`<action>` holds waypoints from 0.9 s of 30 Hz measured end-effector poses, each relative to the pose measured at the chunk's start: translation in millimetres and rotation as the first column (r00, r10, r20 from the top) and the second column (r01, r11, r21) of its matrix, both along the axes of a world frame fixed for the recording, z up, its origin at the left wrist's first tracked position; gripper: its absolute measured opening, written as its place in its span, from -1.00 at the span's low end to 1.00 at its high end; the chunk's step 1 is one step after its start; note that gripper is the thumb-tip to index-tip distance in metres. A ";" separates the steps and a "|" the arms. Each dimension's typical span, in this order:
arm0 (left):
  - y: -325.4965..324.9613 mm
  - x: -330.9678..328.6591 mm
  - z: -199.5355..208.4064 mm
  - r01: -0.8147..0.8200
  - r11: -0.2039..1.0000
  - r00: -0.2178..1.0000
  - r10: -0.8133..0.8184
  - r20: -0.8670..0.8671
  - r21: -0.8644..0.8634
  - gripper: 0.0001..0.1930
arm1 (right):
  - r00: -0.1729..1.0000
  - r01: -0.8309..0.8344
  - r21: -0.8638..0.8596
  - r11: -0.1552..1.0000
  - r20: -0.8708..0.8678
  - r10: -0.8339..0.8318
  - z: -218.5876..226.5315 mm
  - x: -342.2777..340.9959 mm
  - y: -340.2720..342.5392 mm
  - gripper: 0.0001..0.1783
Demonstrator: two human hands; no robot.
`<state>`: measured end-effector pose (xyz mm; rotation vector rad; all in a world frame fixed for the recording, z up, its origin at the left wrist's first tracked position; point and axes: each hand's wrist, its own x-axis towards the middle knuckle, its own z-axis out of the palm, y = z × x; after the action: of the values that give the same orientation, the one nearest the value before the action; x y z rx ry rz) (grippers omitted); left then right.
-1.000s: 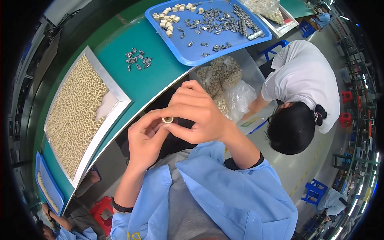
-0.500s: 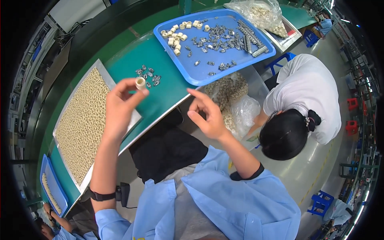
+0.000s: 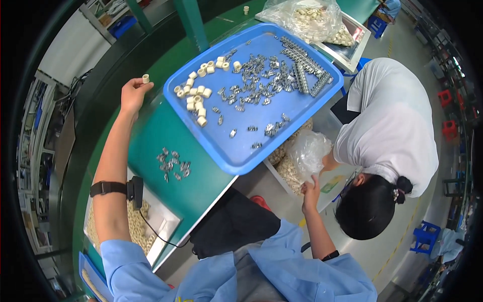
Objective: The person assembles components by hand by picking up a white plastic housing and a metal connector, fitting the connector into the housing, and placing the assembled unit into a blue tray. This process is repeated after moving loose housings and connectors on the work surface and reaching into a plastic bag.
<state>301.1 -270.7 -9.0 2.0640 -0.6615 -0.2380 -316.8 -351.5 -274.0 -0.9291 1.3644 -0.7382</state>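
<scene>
Far out to the left, my left hand (image 3: 133, 98) pinches a short cream hollow sleeve (image 3: 146, 78) between thumb and fingers, beyond the table's far edge. My right hand (image 3: 310, 194) is low on the right, its fingers closed at the lower edge of a clear plastic bag (image 3: 308, 153). That bag lies over a bin of small tan parts (image 3: 288, 173). A blue tray (image 3: 236, 143) on the green table holds cream sleeves (image 3: 195, 103) at its left and many small metal clips (image 3: 261, 83). Loose metal clips (image 3: 173, 165) lie on the table left of it.
A co-worker (image 3: 392, 116) in a white top bends over the bin, one hand near the bag. My left forearm crosses a white-framed tray of tan rings (image 3: 141, 229). Another bag of cream parts (image 3: 314, 22) sits behind the blue tray. A green post (image 3: 191, 22) stands beyond.
My left hand has moved away to the far left with the sleeve. My right hand has dropped from the table edge to the bag. The view has shifted, bringing the blue tray nearer.
</scene>
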 end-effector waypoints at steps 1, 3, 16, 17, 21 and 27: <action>-6.7 10.4 -10.1 0.005 1.000 1.000 -0.005 0.000 0.004 -0.74 | 1.000 0.015 0.009 1.000 -0.021 -0.015 -1.0 -0.4 1.2 -0.32; -23.5 30.0 -28.8 -0.035 0.999 0.999 0.036 -0.016 0.039 -0.74 | 0.999 -0.038 0.041 0.998 0.002 0.038 2.8 9.3 15.0 -0.32; -51.9 52.7 -59.6 0.008 0.990 1.000 -0.006 -0.015 0.142 -0.64 | 0.947 -0.319 0.014 0.948 -0.044 0.320 -3.1 27.8 5.4 -0.26; -54.4 43.2 -55.3 -0.010 0.992 1.000 0.011 -0.004 0.124 -0.56 | 0.944 -0.324 0.034 0.945 -0.059 0.326 -0.3 28.7 7.0 -0.26; -27.8 44.2 -37.1 -0.114 0.993 0.986 0.115 0.118 -0.015 -0.35 | 0.965 -0.261 -0.115 0.959 -0.024 0.260 30.0 61.1 20.4 -0.46; 43.2 -63.2 73.2 0.111 0.961 0.990 -0.129 -0.055 -0.252 -0.52 | 0.630 -0.580 -0.760 0.294 -0.188 0.754 178.0 114.2 49.4 -0.86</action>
<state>237.9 -227.4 64.2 1.7708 -0.7359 -0.2818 -202.6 -302.1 -96.0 -1.9146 0.2524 -0.6950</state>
